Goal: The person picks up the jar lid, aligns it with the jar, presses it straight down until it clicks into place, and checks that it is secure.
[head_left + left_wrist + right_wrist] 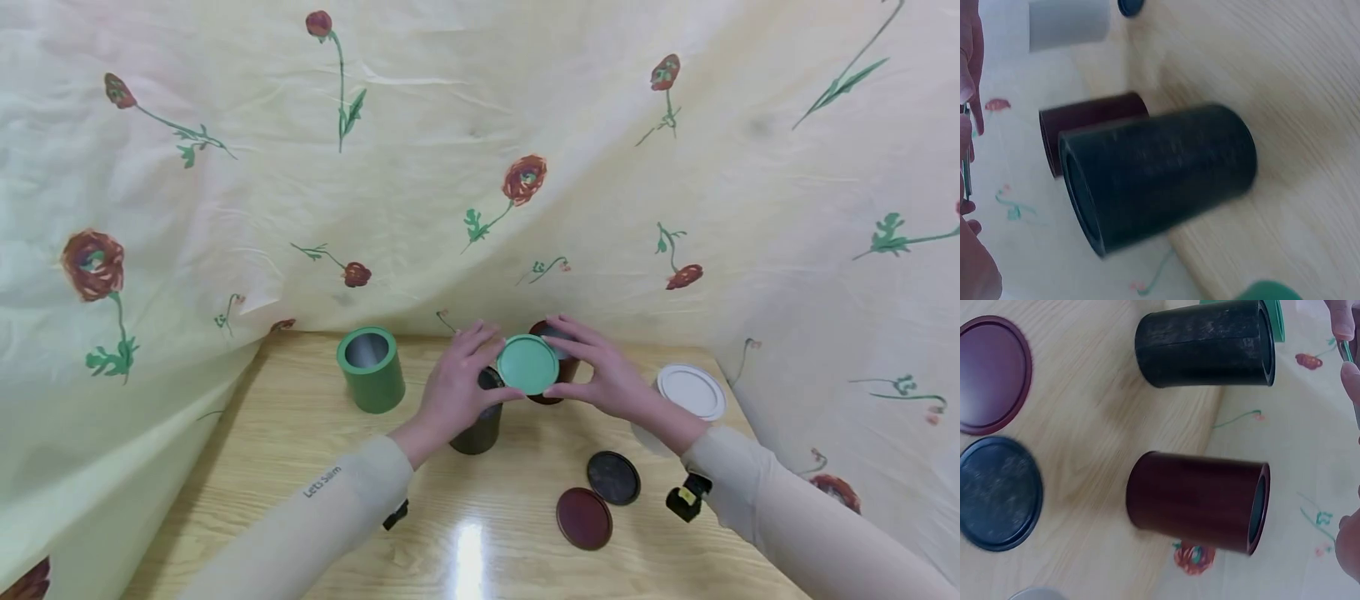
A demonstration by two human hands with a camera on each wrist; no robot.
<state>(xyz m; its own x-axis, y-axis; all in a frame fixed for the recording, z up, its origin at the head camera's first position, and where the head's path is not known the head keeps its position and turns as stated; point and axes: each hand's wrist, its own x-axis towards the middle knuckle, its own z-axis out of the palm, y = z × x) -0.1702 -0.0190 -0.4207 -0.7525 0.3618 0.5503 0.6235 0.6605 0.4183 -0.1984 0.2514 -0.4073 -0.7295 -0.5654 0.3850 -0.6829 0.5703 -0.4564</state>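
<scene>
A round green lid [528, 365] is held up above the table between both hands. My left hand [461, 379] pinches its left edge, and my right hand [600, 371] pinches the right edge. Below the left hand stands a black canister [1204, 345], partly covered by that hand in the head view. Behind the lid and right hand is a dark red canister [1194, 500], its top open. An open green canister [377, 385] stands to the left, apart from the hands. Both wrist views catch the lid only edge-on between the fingers.
A white canister with a white lid [692, 392] on top stands at the right, partly behind the right forearm. On the wooden table [300, 467] lie a black lid [613, 477] and a dark red lid [584, 518]. Flowered cloth [420, 167] hangs around the back and sides.
</scene>
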